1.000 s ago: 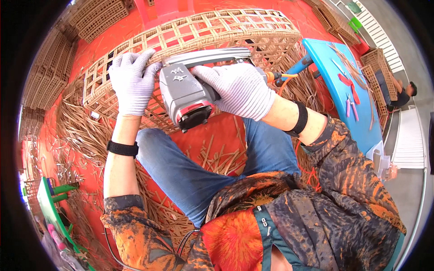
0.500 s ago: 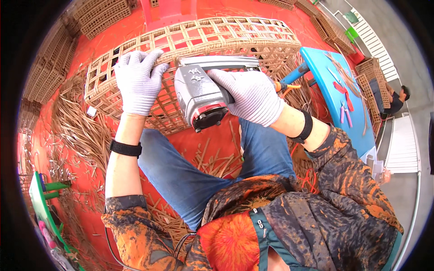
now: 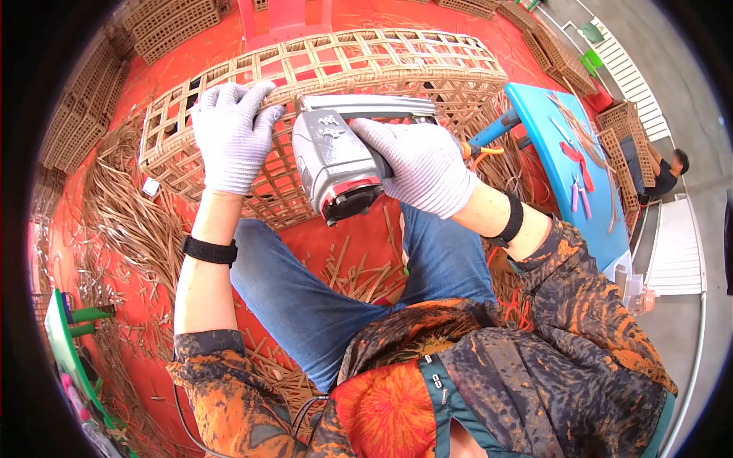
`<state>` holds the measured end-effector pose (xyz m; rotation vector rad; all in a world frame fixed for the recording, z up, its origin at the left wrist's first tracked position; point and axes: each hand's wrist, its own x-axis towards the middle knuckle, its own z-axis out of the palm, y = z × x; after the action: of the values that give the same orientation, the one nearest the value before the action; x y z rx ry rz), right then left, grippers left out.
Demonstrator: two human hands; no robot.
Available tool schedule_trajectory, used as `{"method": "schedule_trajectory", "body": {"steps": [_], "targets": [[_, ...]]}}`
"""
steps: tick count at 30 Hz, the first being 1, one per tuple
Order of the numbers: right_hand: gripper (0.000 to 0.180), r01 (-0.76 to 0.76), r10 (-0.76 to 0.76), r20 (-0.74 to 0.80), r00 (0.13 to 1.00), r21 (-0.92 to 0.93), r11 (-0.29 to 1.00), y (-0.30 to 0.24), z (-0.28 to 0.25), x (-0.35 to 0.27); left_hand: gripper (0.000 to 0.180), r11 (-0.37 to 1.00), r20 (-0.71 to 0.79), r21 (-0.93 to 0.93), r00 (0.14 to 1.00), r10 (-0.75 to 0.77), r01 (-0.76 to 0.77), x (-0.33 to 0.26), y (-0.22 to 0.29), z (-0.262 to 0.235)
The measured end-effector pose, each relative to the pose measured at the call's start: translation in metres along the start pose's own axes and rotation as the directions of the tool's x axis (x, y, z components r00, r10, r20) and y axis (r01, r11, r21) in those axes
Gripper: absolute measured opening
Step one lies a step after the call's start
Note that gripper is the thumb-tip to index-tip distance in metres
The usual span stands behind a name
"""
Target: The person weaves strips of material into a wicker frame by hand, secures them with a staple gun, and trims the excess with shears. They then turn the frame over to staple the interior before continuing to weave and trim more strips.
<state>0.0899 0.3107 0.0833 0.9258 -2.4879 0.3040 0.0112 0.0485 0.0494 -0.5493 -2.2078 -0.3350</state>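
A long open-weave wicker basket [image 3: 336, 79] stands on its side in front of my knees. My left hand [image 3: 231, 141], in a pale striped knit glove, is closed over its near edge at the left, fingers hooked across the woven strands. In my gloved right hand [image 3: 429, 169] is a grey air nail gun [image 3: 330, 149], gripped by its handle. Its long magazine lies close along the basket's edge; whether the nose touches the weave is hidden. The round black cap of the gun points toward me.
A blue bench [image 3: 546, 164] at the right bears pink-handled pliers [image 3: 582, 197] and a red-handled tool [image 3: 578, 162]. Loose brown strips [image 3: 126, 202] cover the red floor at the left. Baskets are stacked [image 3: 88, 107] far left. A person [image 3: 663, 177] sits far right.
The view has shifted very slightly. Both hands, the nail gun and the basket keep nearly the same places relative to each other.
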Motion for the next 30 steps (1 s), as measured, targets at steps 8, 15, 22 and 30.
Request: {"method": "schedule_trajectory", "body": {"steps": [8, 15, 22, 30], "targets": [[0.047, -0.028, 0.030, 0.060, 0.998, -0.023, 0.999, 0.004, -0.003, -0.006, 0.030, 1.000, -0.024, 0.005, 1.000, 0.009, -0.009, 0.000, 0.002, -0.002], [0.045, -0.019, 0.019, 0.012, 1.000, -0.015, 1.000, 0.002, -0.001, -0.004, 0.030, 1.000, -0.014, 0.011, 1.000, 0.003, -0.003, -0.001, 0.002, -0.001], [0.059, -0.036, 0.039, 0.105, 0.994, -0.035, 0.999, 0.002, 0.000, -0.003, 0.030, 1.000, -0.012, -0.005, 1.000, 0.000, 0.000, 0.000, 0.002, 0.003], [0.052, -0.010, 0.012, 0.089, 0.996, -0.022, 1.000, 0.009, 0.011, -0.002, 0.030, 1.000, -0.016, -0.009, 1.000, 0.006, -0.006, 0.003, -0.002, 0.004]]}}
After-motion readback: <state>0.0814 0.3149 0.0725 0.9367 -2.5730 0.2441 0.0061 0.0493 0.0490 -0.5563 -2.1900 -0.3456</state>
